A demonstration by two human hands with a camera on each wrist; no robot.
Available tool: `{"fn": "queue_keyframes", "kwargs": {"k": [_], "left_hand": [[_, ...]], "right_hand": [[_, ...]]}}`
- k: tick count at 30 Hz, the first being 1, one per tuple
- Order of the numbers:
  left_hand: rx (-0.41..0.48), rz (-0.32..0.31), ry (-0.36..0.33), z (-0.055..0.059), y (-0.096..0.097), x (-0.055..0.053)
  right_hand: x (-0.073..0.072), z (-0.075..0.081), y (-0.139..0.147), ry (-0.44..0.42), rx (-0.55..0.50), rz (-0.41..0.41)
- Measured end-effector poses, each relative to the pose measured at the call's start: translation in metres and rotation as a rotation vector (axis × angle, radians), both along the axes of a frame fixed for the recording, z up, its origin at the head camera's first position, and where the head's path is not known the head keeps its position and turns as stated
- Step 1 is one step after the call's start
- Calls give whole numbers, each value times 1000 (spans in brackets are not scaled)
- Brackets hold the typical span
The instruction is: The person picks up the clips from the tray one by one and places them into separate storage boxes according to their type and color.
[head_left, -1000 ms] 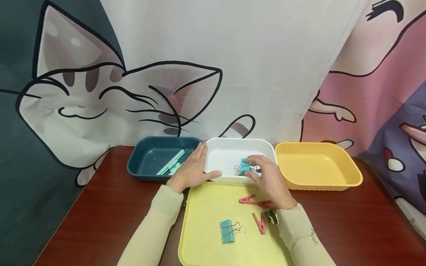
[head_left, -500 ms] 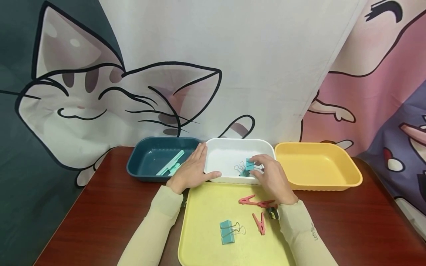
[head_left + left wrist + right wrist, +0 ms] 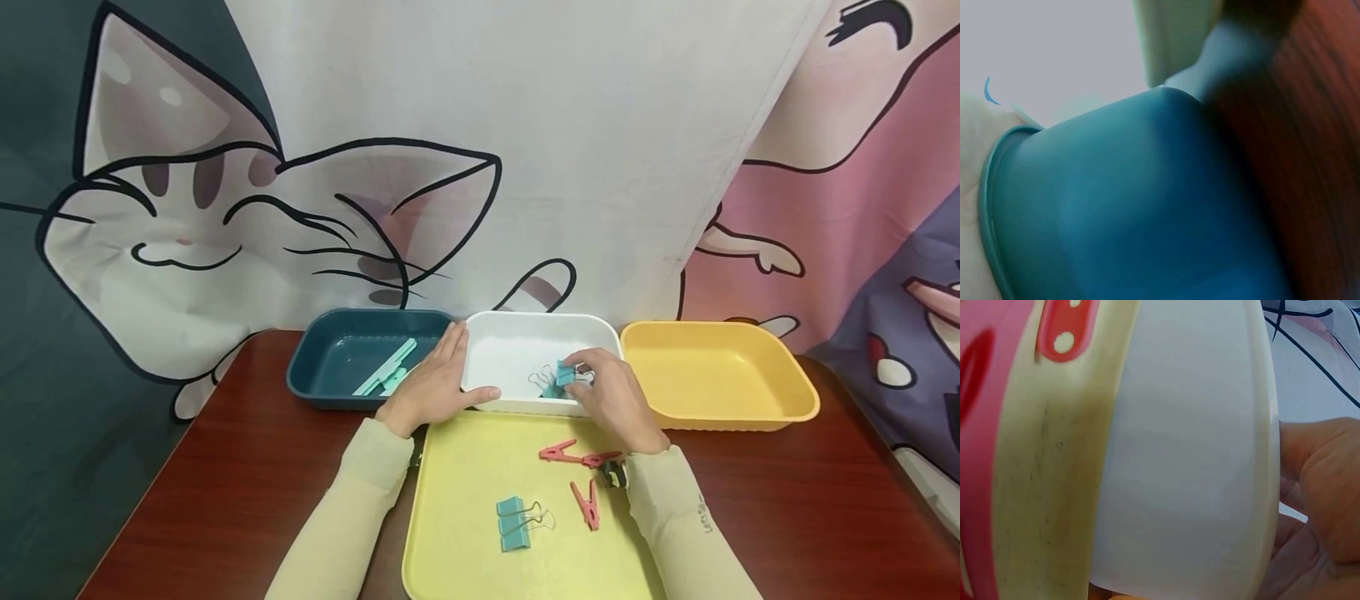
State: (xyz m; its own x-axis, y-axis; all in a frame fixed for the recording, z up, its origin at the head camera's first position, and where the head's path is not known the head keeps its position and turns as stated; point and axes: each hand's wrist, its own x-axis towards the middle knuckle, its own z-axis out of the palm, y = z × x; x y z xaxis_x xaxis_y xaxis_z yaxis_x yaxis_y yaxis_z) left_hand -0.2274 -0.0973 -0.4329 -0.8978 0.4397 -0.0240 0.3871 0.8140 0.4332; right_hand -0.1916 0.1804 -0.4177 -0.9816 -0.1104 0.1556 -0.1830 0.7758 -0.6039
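Since the frame of one second ago, the right hand (image 3: pixel 618 400) has shifted slightly to the right with its small light-blue binder clip (image 3: pixel 564 373), and more of a second light-blue binder clip (image 3: pixel 551 388) now shows beside it.

Starting low in the frame, the right sleeve (image 3: pixel 667 500) passes close to the pink plastic clothespins (image 3: pixel 588 506), and a low sweep could push them about. Farther up, the right hand pinches its clip between thumb and fingers; the wire handles of the two clips could hook together, as they lie so near. The left hand (image 3: pixel 431 383) grips nothing: its fingers are straight, laid over the adjoining rims at centre, and a hard press there could tip or slide a bin.

Nearest, at lower centre, the shallow pale-yellow tray (image 3: pixel 457 467) holds a larger light-blue binder clip with wire handles (image 3: pixel 513 525) and the clothespins; I cannot tell whether the upper pink shape is one or two.

Beyond it, at centre, the white rectangular plastic bin (image 3: pixel 540 337) contains the second clip, with the pinched one inside its walls. At centre left, the dark-teal plastic bin (image 3: pixel 318 358) holds mint-green plastic clips (image 3: pixel 385 368), partly hidden by the left hand. At centre right stands a yellow plastic bin (image 3: pixel 712 375), nothing visible in it.
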Motion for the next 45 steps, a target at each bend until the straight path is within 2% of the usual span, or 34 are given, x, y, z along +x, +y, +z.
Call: {"fn": "queue_keyframes", "kwargs": {"k": [5,10,21,29,45], "left_hand": [[-7,0,-4,-1,1,0],[3,-7,-7,1,1,0],[10,-8,-8,2,0,-1],[3,-13,-12,3,2,-1],[0,-10,-6,2,-1,0]], "right_hand": [[-2,1,1,-54,13,9],[-5,2,3,-61,32,33],[-6,2,0,-114,71,-16],[-8,2,2,-96,93,-2],[-9,0,2,-122,101,38]]}}
